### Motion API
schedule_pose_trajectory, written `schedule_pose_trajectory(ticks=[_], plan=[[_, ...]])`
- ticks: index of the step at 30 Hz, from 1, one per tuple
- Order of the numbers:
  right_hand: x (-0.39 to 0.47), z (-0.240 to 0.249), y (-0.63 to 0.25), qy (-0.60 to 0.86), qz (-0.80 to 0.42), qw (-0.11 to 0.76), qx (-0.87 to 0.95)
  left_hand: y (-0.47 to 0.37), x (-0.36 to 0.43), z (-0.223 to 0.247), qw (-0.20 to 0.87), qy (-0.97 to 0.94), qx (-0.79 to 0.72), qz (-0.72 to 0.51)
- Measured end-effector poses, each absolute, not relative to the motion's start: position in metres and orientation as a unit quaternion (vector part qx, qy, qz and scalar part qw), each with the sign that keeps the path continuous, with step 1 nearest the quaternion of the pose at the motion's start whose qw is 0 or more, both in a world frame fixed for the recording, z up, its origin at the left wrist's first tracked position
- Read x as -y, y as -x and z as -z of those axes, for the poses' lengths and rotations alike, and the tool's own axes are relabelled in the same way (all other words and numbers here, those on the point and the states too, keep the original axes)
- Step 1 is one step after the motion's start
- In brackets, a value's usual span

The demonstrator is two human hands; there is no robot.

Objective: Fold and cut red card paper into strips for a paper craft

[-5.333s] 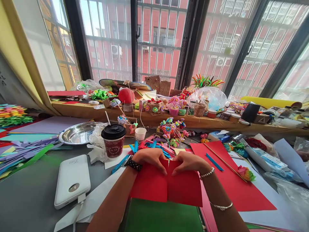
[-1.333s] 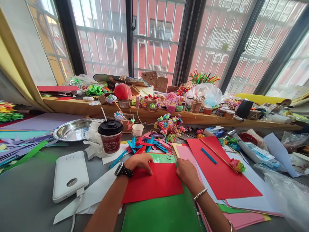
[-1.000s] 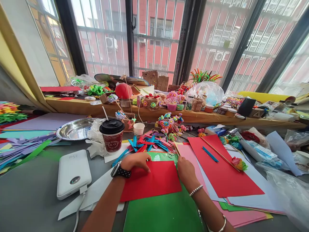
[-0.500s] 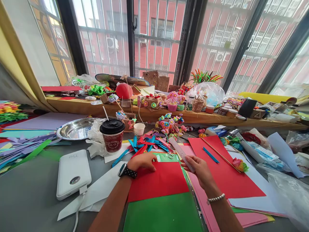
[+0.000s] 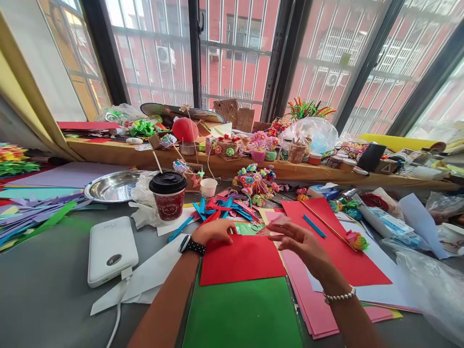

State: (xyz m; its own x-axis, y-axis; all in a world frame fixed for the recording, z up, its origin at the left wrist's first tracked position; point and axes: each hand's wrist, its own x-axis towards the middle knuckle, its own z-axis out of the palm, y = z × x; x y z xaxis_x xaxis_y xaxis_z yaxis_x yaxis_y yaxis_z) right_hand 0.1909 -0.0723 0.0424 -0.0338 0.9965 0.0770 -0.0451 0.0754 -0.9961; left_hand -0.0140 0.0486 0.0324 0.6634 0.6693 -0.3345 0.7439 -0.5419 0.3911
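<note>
A red sheet of paper (image 5: pixel 242 263) lies over a green sheet (image 5: pixel 242 314) in front of me. My left hand (image 5: pixel 214 232) rests on the red sheet's upper left part, fingers bent and thumb pressing it down. Just past the sheet's upper right corner, my right hand (image 5: pixel 299 244) hovers with its fingers spread apart. A pale translucent ruler (image 5: pixel 264 231) shows partly beside those fingertips; blur there hides its full outline. Small scissors (image 5: pixel 255 225) lie beyond the red sheet, near blue and red paper strips (image 5: pixel 226 208).
On the left stand a white power bank (image 5: pixel 113 251) with its cable, a lidded coffee cup (image 5: pixel 168 198) and a steel tray (image 5: pixel 105 199). At right, a larger red sheet (image 5: pixel 348 268) carries a stick with a paper flower (image 5: pixel 357 240). Crafts crowd the windowsill (image 5: pixel 232 166).
My right hand has opened from its grip on the ruler, and its fingers are now spread. The red sheet has slid slightly away from me under my left hand.
</note>
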Motion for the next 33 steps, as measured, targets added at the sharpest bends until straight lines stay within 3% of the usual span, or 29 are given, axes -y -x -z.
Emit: schedule_pose_trajectory(ticks=[4, 6, 9, 14, 20, 23, 27, 33], plan=[[0.05, -0.029, -0.184, 0.574, -0.379, 0.531, 0.494, 0.013, -0.052, -0.029, 0.265, -0.878, -0.393, 0.07], [0.036, -0.011, -0.177, 0.585, -0.406, 0.471, 0.52, 0.013, -0.053, -0.029, 0.265, -0.878, -0.393, 0.069], [0.021, 0.016, -0.164, 0.624, -0.345, 0.411, 0.567, 0.014, -0.054, -0.03, 0.274, -0.876, -0.391, 0.066], [0.02, 0.029, -0.155, 0.642, -0.327, 0.358, 0.594, 0.009, -0.057, -0.033, 0.287, -0.87, -0.396, 0.06], [0.043, 0.028, -0.17, 0.558, -0.153, 0.275, 0.768, 0.025, -0.054, -0.036, 0.29, -0.857, -0.426, 0.027], [0.05, 0.031, -0.172, 0.533, -0.137, 0.211, 0.808, 0.047, -0.044, -0.032, 0.276, -0.812, -0.514, -0.035], [0.05, 0.032, -0.166, 0.546, -0.124, 0.194, 0.805, 0.062, -0.028, -0.017, 0.402, -0.703, -0.563, -0.165], [0.051, 0.033, -0.159, 0.541, -0.119, 0.196, 0.809, 0.053, -0.008, -0.007, 0.294, -0.691, -0.623, -0.219]])
